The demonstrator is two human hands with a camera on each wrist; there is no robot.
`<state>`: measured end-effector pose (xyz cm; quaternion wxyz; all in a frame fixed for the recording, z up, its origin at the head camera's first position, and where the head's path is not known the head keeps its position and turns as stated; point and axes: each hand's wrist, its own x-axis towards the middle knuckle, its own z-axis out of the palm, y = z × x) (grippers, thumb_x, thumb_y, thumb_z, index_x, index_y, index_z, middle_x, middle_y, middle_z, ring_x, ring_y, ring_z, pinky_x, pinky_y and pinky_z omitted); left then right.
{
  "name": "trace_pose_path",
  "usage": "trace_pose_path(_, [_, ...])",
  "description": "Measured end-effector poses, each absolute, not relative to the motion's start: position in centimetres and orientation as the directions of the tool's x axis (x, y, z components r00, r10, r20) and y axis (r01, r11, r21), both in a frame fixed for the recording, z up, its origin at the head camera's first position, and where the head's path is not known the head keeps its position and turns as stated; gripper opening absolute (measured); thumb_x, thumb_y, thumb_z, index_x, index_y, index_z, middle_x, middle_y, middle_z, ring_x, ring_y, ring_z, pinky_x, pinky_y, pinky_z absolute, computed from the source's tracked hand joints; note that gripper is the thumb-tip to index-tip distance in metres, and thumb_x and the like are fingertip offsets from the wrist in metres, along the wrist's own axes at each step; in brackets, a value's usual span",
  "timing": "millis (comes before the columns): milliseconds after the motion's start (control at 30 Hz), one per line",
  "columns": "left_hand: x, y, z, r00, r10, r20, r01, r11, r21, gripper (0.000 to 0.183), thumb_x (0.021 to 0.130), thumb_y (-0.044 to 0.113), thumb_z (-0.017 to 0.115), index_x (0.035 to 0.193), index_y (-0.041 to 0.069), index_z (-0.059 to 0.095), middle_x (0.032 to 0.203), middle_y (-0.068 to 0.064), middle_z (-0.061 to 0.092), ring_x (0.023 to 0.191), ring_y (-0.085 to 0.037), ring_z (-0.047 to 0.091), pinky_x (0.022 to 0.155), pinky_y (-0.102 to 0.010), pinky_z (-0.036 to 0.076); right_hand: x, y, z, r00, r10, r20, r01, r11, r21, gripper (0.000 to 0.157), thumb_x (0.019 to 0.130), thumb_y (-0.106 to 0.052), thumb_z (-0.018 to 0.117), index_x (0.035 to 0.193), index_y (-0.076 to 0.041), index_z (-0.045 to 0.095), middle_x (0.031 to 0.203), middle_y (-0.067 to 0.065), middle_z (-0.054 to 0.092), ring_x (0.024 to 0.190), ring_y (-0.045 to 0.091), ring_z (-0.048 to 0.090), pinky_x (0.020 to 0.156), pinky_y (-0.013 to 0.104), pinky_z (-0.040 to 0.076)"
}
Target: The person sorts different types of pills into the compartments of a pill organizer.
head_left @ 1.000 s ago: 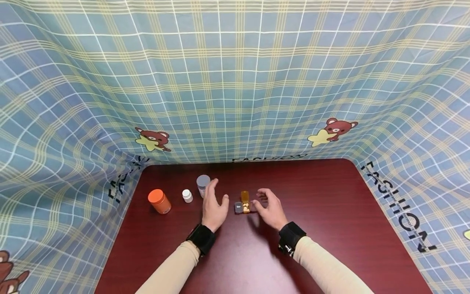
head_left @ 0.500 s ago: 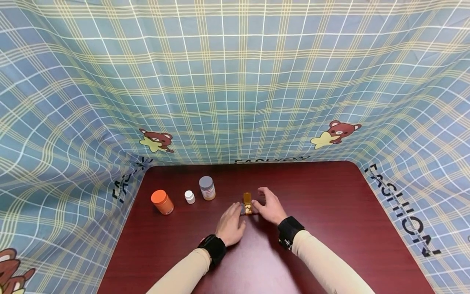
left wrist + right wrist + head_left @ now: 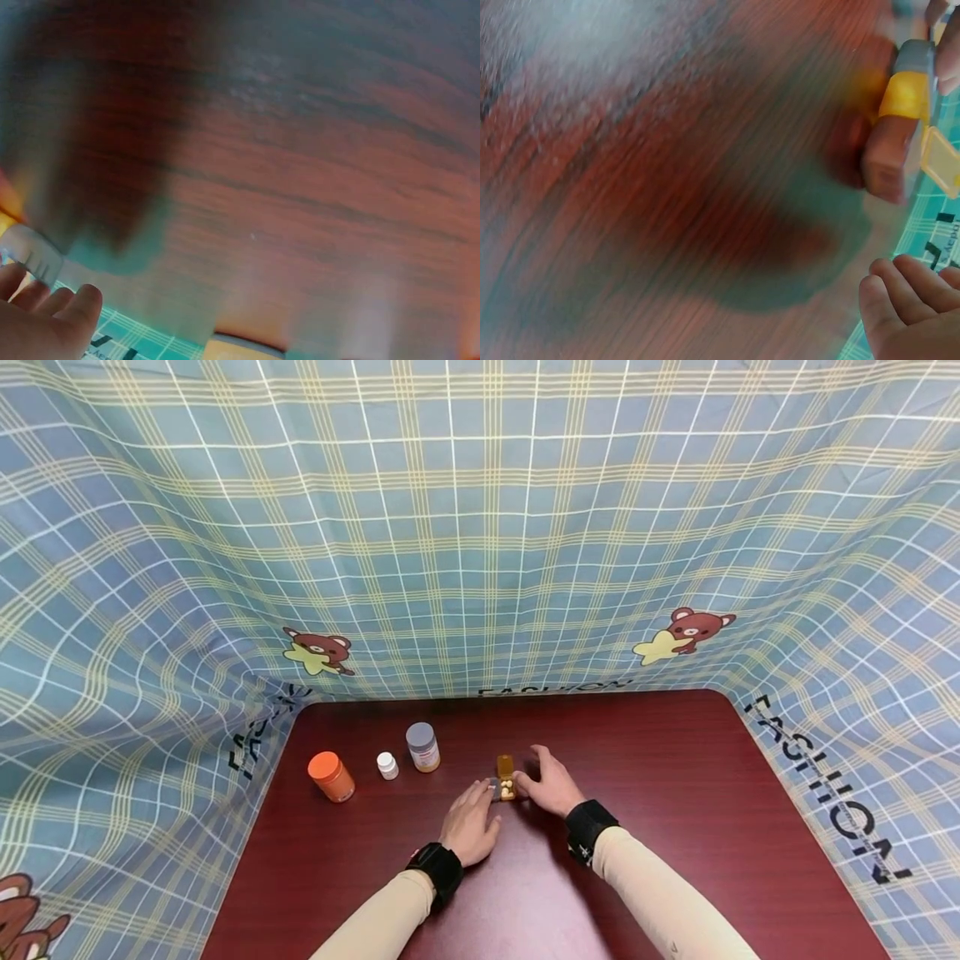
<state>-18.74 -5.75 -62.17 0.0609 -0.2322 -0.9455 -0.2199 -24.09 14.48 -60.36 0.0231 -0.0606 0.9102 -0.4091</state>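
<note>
A small pill organizer (image 3: 507,792) lies on the table between the hands, with grey, amber and reddish-brown compartments side by side. Its amber lid (image 3: 505,766) stands raised, and several pale tablets (image 3: 507,786) sit in that compartment. My left hand (image 3: 468,829) has its fingertips at the grey compartment (image 3: 31,253), partly covering it. On the other side, my right hand (image 3: 551,785) has its thumb beside the brown compartment (image 3: 889,157), the fingers loosely bent and apart from the box. The right wrist view shows those fingers (image 3: 911,304) holding nothing; the right thumb is hidden there.
To the left stand an orange jar (image 3: 332,776), a small white bottle (image 3: 387,766) and a grey-lidded jar (image 3: 423,747). The dark red table (image 3: 645,735) ends at a checked cloth (image 3: 480,568) hanging behind it and at both sides.
My left hand has come from beside the grey-lidded jar down and right to the pill organizer's grey compartment. My right hand has stayed near the box's right side.
</note>
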Motion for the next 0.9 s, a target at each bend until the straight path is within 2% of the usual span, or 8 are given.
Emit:
trace_pose_path(133, [-18.8,-6.0,-62.3,-0.881,0.428,0.2,0.472,0.811,0.345,0.048,0.086,0.025,0.063,0.128,0.001,0.056,0.14,-0.013,0.048,0.132,-0.03,0.041,0.107,-0.042,0.033,-24.3,14.4,-60.5,-0.99,-0.138,-0.036,-0.066,0.665,-0.744,0.071,0.087,-0.037,0.064,0.142,-0.004,0.034,0.133,0.019,0.054,0.119,0.035,0.053,0.097,0.047,0.042])
trace_pose_path(500, [-19.0,-5.9,-61.7,-0.891,0.421,0.171,0.454,0.819,0.351,0.046,0.085,0.022,0.065,0.127,0.003,0.058,0.139,-0.012,0.05,0.13,-0.027,0.044,0.106,-0.039,0.036,-24.7,13.5,-60.9,-0.988,-0.142,-0.056,-0.05,0.645,-0.763,0.07,0.086,-0.031,0.068,0.14,-0.001,0.036,0.128,0.02,0.057,0.112,0.034,0.058,0.094,0.046,0.045])
trace_pose_path(900, [-19.1,-6.1,-61.5,-0.886,0.435,0.158,0.462,0.814,0.352,0.048,0.082,0.02,0.064,0.127,0.003,0.058,0.14,-0.012,0.049,0.13,-0.027,0.044,0.106,-0.038,0.036,-24.6,12.5,-60.2,-0.985,-0.162,-0.053,-0.039,0.519,-0.854,0.067,0.082,-0.021,0.074,0.136,0.002,0.041,0.116,0.021,0.062,0.104,0.033,0.062,0.087,0.045,0.05])
